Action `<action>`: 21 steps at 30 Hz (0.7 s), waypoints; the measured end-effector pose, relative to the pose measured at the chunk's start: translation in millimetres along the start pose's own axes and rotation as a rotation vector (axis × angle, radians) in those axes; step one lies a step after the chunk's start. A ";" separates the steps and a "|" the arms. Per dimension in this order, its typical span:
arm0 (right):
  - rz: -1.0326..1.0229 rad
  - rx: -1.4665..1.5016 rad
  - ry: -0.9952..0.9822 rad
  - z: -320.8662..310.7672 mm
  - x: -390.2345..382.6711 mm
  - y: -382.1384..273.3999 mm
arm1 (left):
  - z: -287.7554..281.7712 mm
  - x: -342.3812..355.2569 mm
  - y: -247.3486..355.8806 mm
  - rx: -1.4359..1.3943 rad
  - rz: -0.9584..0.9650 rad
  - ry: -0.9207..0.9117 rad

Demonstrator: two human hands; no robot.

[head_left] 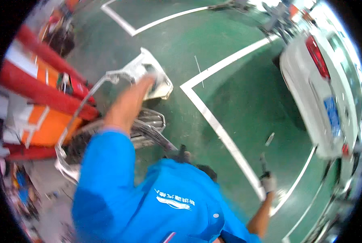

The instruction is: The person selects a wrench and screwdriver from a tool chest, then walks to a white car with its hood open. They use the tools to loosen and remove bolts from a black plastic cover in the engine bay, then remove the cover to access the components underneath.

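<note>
My left arm, in a blue sleeve, reaches forward to a white car body panel (160, 69) on the left. My left hand (152, 76) is over its inner edge, blurred by motion, with something grey about the fingers. Whether the fingers close on the panel is hard to see. A thin pale curved frame (84, 103) runs from beside the panel back toward me. Out to the right, my gloved right hand (269, 183) is closed round a slim dark hand tool (263, 163), its exact kind unclear, pointing away from me.
A white car (306, 97) with a red tail light stands at the right. Red posts (47, 87) and orange-and-white panels (47, 121) line the left. Grey and black car parts (148, 121) lie below my left arm. White lines (221, 131) cross the green floor; a small pale stick (270, 139) lies there.
</note>
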State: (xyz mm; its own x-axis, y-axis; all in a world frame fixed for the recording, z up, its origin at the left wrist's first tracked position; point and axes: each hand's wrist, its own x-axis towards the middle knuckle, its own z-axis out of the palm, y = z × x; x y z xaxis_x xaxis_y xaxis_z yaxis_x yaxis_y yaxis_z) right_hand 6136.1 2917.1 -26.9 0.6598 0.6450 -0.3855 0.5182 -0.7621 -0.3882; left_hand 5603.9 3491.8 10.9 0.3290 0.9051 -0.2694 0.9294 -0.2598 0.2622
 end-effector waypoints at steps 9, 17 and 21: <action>0.480 0.580 -0.236 77.8 256.8 -65.0 | -204.8 371.1 264.1 0.227 0.136 0.291; 0.332 0.380 -0.284 -67.1 564.8 -161.4 | -205.2 608.7 355.5 0.201 0.095 0.198; 0.215 0.331 -0.259 -127.0 694.5 -215.1 | -256.3 684.2 344.2 0.176 0.040 0.202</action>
State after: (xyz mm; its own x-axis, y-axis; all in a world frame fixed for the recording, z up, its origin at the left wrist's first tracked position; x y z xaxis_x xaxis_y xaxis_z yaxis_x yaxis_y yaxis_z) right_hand 6551.9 3521.8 -104.8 0.5536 0.4993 -0.6665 0.1554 -0.8482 -0.5063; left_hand 6106.1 4108.0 154.3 0.3428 0.9370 -0.0671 0.9368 -0.3356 0.0990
